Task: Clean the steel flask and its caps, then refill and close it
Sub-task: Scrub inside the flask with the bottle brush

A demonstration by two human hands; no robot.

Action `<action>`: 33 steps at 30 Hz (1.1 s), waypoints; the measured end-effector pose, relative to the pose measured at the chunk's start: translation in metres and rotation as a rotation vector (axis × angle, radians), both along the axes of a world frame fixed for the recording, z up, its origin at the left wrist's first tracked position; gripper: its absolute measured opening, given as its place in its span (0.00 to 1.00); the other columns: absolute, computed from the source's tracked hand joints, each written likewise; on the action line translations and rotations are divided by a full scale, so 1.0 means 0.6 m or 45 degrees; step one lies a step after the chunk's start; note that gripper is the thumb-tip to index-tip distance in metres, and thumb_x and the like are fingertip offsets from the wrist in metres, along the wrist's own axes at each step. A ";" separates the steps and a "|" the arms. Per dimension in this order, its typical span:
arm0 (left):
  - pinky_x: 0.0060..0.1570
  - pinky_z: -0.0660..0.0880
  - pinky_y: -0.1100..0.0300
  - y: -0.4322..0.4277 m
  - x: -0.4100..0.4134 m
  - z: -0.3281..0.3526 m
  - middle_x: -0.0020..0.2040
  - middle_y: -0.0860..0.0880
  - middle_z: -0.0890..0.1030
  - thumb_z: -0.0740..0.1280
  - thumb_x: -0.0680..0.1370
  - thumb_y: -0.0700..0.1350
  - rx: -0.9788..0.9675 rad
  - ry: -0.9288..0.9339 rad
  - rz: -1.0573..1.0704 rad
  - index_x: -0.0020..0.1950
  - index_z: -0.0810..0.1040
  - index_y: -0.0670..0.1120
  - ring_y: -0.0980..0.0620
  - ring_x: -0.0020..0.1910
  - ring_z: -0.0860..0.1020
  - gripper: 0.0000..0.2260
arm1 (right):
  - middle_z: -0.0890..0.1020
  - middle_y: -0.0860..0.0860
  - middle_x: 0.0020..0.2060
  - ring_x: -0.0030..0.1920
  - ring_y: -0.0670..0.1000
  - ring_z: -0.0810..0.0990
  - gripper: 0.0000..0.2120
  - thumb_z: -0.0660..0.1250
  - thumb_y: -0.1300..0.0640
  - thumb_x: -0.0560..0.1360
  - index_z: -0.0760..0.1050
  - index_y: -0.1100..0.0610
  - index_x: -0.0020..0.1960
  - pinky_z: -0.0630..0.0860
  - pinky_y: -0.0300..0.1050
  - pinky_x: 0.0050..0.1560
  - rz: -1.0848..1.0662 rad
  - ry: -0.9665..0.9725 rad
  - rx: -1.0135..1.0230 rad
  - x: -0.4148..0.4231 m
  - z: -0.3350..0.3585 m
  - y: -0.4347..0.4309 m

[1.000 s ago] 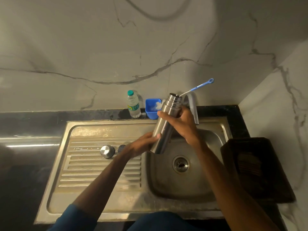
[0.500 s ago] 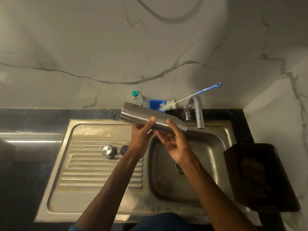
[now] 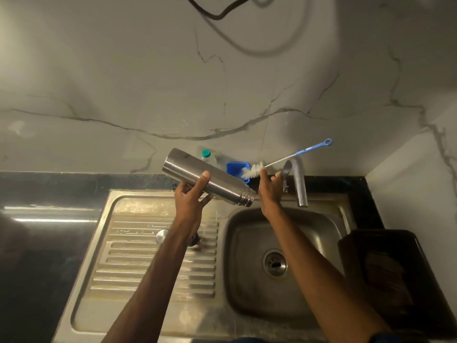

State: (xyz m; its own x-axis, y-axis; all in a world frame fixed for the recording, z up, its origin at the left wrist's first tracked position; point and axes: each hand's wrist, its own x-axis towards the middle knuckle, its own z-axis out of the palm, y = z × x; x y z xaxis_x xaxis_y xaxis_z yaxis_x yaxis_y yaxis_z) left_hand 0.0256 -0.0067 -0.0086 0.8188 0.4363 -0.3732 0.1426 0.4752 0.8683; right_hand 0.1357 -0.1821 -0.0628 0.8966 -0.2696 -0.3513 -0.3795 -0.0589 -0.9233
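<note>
My left hand [image 3: 191, 194] grips the steel flask [image 3: 210, 180] round its middle. The flask is held nearly level above the sink's back edge, its open mouth pointing down and right. My right hand [image 3: 269, 188] is off the flask, raised beside its mouth, fingers stretched up to the white bristles of the bottle brush [image 3: 254, 170] and the tap lever. It holds nothing that I can see. A steel cap [image 3: 161, 236] lies on the drainboard, half hidden by my left forearm; a darker cap [image 3: 195, 241] beside it is mostly covered.
The brush leans out of a blue tub [image 3: 236, 168] at the wall, its blue handle over the tap [image 3: 300, 186]. A small plastic bottle [image 3: 206, 154] stands behind the flask. The sink basin [image 3: 321, 233] lies below; a dark bin [image 3: 400, 280] sits at the right.
The flask has tipped from upright to nearly level. My right hand let go of it and rose toward the brush and tap. Only my left hand holds the flask now.
</note>
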 end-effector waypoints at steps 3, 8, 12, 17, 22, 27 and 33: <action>0.63 0.80 0.41 0.003 -0.004 0.000 0.67 0.42 0.81 0.82 0.67 0.54 -0.071 -0.007 0.022 0.74 0.72 0.44 0.44 0.63 0.83 0.40 | 0.82 0.55 0.58 0.55 0.54 0.84 0.23 0.63 0.45 0.83 0.70 0.60 0.70 0.84 0.50 0.51 -0.025 -0.093 -0.202 0.037 -0.007 0.010; 0.63 0.80 0.41 0.005 -0.008 -0.005 0.66 0.42 0.82 0.80 0.73 0.51 -0.136 0.004 0.023 0.73 0.73 0.44 0.43 0.63 0.83 0.32 | 0.85 0.57 0.51 0.51 0.54 0.85 0.13 0.62 0.54 0.84 0.78 0.63 0.58 0.72 0.29 0.35 -0.033 -0.112 -0.368 0.076 -0.013 0.007; 0.62 0.80 0.43 0.005 -0.011 -0.006 0.65 0.42 0.83 0.79 0.74 0.50 -0.138 0.014 0.016 0.73 0.72 0.43 0.44 0.62 0.83 0.32 | 0.83 0.56 0.48 0.48 0.53 0.83 0.11 0.63 0.57 0.84 0.79 0.64 0.57 0.79 0.40 0.43 -0.043 -0.139 -0.387 0.073 -0.007 0.002; 0.62 0.80 0.42 0.005 -0.011 -0.010 0.65 0.42 0.82 0.78 0.74 0.49 -0.159 0.031 0.018 0.73 0.73 0.43 0.43 0.62 0.83 0.30 | 0.85 0.56 0.50 0.52 0.54 0.85 0.12 0.66 0.53 0.83 0.81 0.62 0.57 0.79 0.32 0.44 -0.001 -0.310 -0.409 0.053 0.008 0.001; 0.64 0.79 0.41 0.007 -0.014 -0.010 0.65 0.42 0.83 0.76 0.74 0.48 -0.202 0.021 0.023 0.73 0.72 0.43 0.43 0.63 0.83 0.29 | 0.84 0.54 0.53 0.53 0.46 0.81 0.12 0.67 0.55 0.83 0.81 0.63 0.59 0.75 0.23 0.43 0.003 -0.581 -0.396 0.025 0.044 -0.001; 0.64 0.79 0.42 0.006 -0.025 -0.002 0.64 0.40 0.83 0.75 0.74 0.48 -0.213 0.014 0.030 0.71 0.73 0.42 0.43 0.62 0.83 0.27 | 0.85 0.51 0.51 0.53 0.46 0.83 0.11 0.66 0.54 0.84 0.81 0.61 0.59 0.82 0.34 0.47 -0.030 -0.743 -0.410 0.003 0.070 -0.015; 0.63 0.80 0.42 0.010 -0.047 0.012 0.62 0.39 0.83 0.74 0.77 0.46 -0.204 -0.003 0.053 0.69 0.75 0.42 0.43 0.61 0.84 0.22 | 0.85 0.49 0.50 0.51 0.47 0.84 0.08 0.66 0.56 0.84 0.81 0.59 0.56 0.80 0.30 0.47 -0.084 -0.913 -0.409 -0.036 0.132 -0.062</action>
State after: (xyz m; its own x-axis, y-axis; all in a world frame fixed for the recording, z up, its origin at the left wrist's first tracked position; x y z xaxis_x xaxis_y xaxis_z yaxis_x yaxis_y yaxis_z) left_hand -0.0026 -0.0006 -0.0012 0.8023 0.4047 -0.4387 0.1178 0.6132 0.7811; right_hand 0.1138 -0.2193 0.0164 0.8536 -0.3202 0.4110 0.2905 -0.3624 -0.8856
